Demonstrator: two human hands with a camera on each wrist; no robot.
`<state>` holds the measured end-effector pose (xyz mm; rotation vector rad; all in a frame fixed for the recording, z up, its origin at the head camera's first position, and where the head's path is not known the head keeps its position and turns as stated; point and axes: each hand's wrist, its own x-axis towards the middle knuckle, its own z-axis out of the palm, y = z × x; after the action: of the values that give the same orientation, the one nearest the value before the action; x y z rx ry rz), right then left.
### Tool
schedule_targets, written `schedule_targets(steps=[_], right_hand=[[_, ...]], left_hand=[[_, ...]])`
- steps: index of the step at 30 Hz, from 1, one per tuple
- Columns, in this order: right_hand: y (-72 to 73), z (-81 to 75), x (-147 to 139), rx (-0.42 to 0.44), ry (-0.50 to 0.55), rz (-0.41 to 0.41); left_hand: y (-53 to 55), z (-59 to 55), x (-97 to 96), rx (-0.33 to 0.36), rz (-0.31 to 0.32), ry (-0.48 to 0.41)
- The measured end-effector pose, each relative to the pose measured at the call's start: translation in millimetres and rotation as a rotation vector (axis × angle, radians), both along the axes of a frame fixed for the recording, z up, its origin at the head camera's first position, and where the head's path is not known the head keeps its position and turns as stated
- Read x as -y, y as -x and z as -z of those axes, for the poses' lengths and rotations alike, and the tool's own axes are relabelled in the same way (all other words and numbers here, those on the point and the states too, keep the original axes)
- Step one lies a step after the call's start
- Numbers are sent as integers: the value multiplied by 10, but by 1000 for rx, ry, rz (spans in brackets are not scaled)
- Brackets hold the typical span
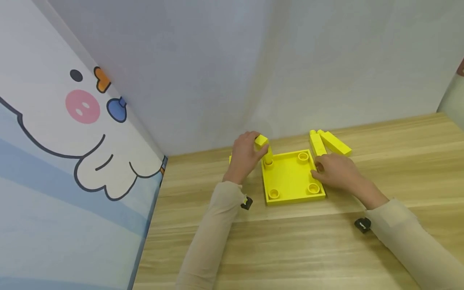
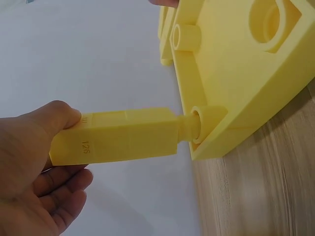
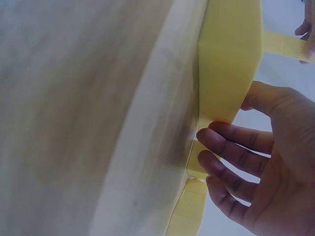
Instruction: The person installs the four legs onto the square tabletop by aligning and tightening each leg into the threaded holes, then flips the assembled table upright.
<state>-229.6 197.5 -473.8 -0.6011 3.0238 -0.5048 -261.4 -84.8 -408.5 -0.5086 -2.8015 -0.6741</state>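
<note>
A yellow square panel (image 1: 288,175) with a raised rim and round corner sockets lies flat on the table. My left hand (image 1: 246,155) pinches the upper end of a yellow square post (image 2: 123,137), which stands roughly upright over the far-left socket. The post's narrow round peg (image 2: 187,129) is at the mouth of that socket (image 2: 209,120); how deep it sits I cannot tell. On the panel's right side, my right hand (image 1: 335,171) grips the rim, thumb over the top and fingers along the outer wall (image 3: 229,73).
Two more yellow posts, a nearer one (image 1: 317,144) and an angled one (image 1: 336,143), lie beyond my right hand on the wooden table (image 1: 290,245). Part of another yellow piece (image 1: 230,159) peeks out behind my left hand. A pale wall (image 1: 217,80) rises behind.
</note>
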Motion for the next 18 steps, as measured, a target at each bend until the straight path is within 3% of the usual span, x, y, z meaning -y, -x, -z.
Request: schedule_targets(steps=[18], right_hand=[[-42, -11, 11, 14, -6, 10]], left_hand=[[-27, -24, 15, 142, 91, 113]])
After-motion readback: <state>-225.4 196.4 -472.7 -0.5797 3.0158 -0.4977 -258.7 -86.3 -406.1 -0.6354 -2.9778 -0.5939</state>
